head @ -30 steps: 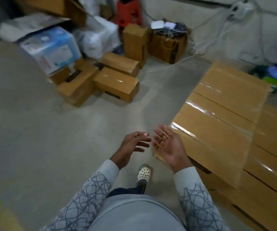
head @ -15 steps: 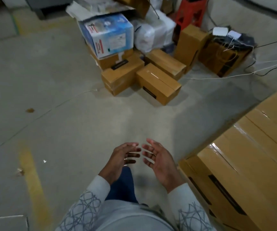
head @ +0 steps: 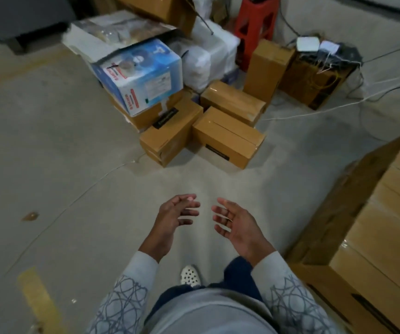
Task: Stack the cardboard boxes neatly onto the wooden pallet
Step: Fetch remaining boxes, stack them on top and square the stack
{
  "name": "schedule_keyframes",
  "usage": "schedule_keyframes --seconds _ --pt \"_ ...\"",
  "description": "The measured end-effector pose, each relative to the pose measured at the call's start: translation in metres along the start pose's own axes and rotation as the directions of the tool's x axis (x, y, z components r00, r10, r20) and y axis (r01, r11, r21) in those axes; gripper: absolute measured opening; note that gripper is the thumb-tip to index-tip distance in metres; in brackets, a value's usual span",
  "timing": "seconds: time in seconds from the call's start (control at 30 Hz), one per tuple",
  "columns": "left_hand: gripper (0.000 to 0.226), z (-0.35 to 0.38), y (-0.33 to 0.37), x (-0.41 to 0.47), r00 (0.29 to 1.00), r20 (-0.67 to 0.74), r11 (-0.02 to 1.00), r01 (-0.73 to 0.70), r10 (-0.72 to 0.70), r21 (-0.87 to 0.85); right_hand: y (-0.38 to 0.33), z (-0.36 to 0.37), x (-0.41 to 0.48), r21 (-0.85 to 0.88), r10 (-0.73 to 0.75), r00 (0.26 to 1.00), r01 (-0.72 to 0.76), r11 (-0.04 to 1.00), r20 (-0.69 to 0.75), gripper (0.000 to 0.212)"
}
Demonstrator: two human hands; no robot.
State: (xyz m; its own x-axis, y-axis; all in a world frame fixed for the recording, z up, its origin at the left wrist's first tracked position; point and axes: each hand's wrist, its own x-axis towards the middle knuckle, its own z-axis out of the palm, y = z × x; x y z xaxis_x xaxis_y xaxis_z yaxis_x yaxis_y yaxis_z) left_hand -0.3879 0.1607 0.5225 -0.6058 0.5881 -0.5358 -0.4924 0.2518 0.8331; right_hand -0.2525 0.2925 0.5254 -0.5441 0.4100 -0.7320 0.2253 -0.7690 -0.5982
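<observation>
Grey concrete floor (head: 49, 141) fills the left side, marked by a worn yellow painted stripe (head: 37, 300) near the bottom edge, a small brown stain (head: 30, 216) and a thin pale wire (head: 73, 203) running slantwise. A dark grey cabinet (head: 25, 15) stands in the far left corner. In the middle distance a blue and white printed carton (head: 143, 75) sits on brown boxes. Loose cardboard boxes (head: 228, 138) lie on the floor just beside it, touching one another. Nearer, the left hand (head: 172, 220) and right hand (head: 237, 227) hang over bare floor, apart, fingers spread and loosely bent, holding nothing. A red plastic stool (head: 254, 27) stands at the back, and white cables (head: 338, 105) trail rightward. At the right edge rises a tightly packed stack of taped boxes (head: 387, 225)
</observation>
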Motion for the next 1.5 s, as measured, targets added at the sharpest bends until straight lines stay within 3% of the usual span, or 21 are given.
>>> schedule_keyframes --seconds 0.27,0.6,0.8,0.93,1.07,1.37,1.5 --pt "0.023 0.011 0.056 0.124 1.0 0.01 1.0 -0.007 0.007 -0.006 -0.09 0.026 0.112 0.082 0.027 0.993 -0.017 0.996 -0.119 0.025" --pt "0.031 0.034 0.161 0.294 1.0 -0.02 0.996 0.012 -0.013 -0.084 -0.284 0.059 0.266 0.113 -0.059 0.995 0.068 0.991 -0.083 0.025" --pt "0.052 0.069 0.199 0.379 0.997 0.028 0.99 0.079 -0.076 -0.118 -0.35 0.056 0.323 0.174 -0.002 0.992 0.024 0.985 -0.124 0.022" --pt "0.049 0.101 0.224 0.454 0.987 0.048 0.974 0.158 -0.152 -0.162 -0.398 0.046 0.378 0.199 0.009 0.989 0.021 0.98 -0.15 0.026" --pt "0.053 0.131 0.246 0.536 0.982 0.073 0.969 0.186 -0.176 -0.161 -0.453 0.034 0.434 0.163 0.013 0.978 0.022 0.986 -0.207 0.028" --pt "0.034 0.196 0.337 0.66 0.986 0.104 0.989 0.136 -0.129 -0.059 -0.574 0.011 0.504 0.113 0.014 0.974 0.012 0.994 -0.226 0.03" --pt "0.032 0.222 0.343 0.689 0.991 -0.002 0.987 0.134 -0.134 -0.084 -0.617 -0.006 0.544 -0.018 0.055 0.984 -0.059 0.998 -0.171 0.027"
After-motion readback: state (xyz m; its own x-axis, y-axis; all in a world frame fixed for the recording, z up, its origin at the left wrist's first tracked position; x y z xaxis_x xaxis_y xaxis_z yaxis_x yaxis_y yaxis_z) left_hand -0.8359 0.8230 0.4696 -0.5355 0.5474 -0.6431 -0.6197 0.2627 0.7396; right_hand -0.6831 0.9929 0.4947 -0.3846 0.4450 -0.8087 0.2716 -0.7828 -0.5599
